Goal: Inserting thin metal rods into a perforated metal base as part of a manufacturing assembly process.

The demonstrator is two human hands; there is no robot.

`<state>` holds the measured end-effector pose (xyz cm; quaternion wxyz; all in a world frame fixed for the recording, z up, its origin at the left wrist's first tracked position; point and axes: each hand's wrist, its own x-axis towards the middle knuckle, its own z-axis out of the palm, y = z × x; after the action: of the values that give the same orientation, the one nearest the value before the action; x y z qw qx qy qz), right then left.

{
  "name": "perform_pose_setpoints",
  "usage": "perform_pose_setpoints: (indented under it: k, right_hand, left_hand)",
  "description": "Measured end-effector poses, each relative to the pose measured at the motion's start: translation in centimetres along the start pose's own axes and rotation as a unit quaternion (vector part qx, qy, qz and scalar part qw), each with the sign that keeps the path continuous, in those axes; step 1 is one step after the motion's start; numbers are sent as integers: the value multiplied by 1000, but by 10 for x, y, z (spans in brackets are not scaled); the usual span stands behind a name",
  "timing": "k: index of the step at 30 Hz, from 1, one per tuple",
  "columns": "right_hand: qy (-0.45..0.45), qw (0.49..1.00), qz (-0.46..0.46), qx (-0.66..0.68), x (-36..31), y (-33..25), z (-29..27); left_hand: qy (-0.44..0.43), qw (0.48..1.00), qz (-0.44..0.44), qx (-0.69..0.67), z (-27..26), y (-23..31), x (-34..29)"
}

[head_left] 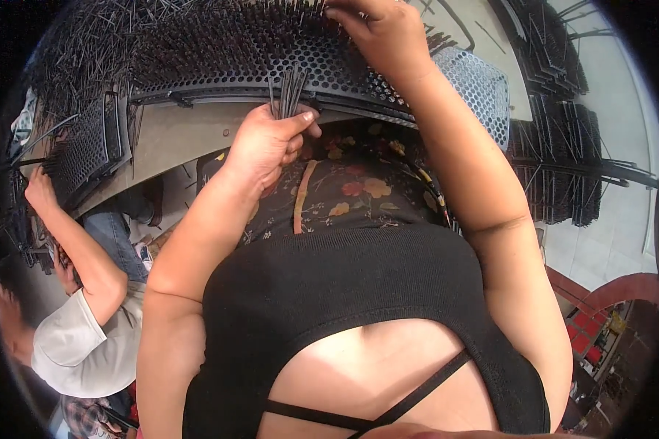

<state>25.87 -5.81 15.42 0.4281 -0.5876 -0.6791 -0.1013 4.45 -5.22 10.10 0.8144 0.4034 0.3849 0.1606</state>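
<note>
My left hand (pixel 265 146) is closed around a bundle of thin dark rods (pixel 291 89), which point upward between thumb and fingers. It is at the near edge of a black perforated tray (pixel 337 79). Many similar rods stand upright in the tray's holes (pixel 220 44), densest at the left and back. My right hand (pixel 384 33) reaches over the far part of the tray, thumb and fingers drawn together in a pinch beside the standing rods. The upper frame edge cuts off part of that hand, so what it pinches cannot be made out.
Loose rods (pixel 80 36) lie heaped at the far left. A pale perforated panel (pixel 479 91) is at the tray's right end. Racks packed with dark rods (pixel 564 146) stand at the right. A person in a pale shirt (pixel 88 336) works at the left beside another black perforated tray (pixel 91 146).
</note>
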Motion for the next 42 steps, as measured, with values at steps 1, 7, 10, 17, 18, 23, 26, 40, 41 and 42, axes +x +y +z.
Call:
perform_pose_setpoints:
  k: [1, 7, 10, 17, 18, 23, 26, 40, 41, 42]
  right_hand:
    - [0, 1000, 0, 0, -1, 1, 0]
    - [15, 1000, 2, 1, -9, 9, -2]
    - [131, 981, -136, 33, -18, 11, 1]
    - [-147, 895, 294, 302, -50, -48, -9]
    - [-143, 888, 301, 316, -52, -46, -7]
    - [-98, 845, 349, 393, -55, -47, -9]
    - [-56, 848, 339, 403, -57, -48, -11]
    - [-77, 869, 373, 315, -65, -49, -6]
    - [-78, 861, 368, 342, -65, -48, -6]
    - [-78, 853, 362, 368, -65, -48, -6]
  left_hand:
    - [0, 1000, 0, 0, 0, 0, 0]
    - [-16, 1000, -2, -5, -4, -2, 2]
    - [-26, 999, 1, -29, -1, 0, 0]
    - [-108, 990, 53, -68, 5, -2, -6]
    - [-107, 990, 61, -65, 5, -3, -6]
    - [-101, 987, 91, -84, 11, -2, -11]
    - [-93, 988, 96, -82, 12, 1, -12]
    - [27, 980, 157, 118, 19, -6, -13]
    - [16, 980, 150, 127, 18, -5, -13]
    - [5, 980, 143, 136, 17, -4, -12]
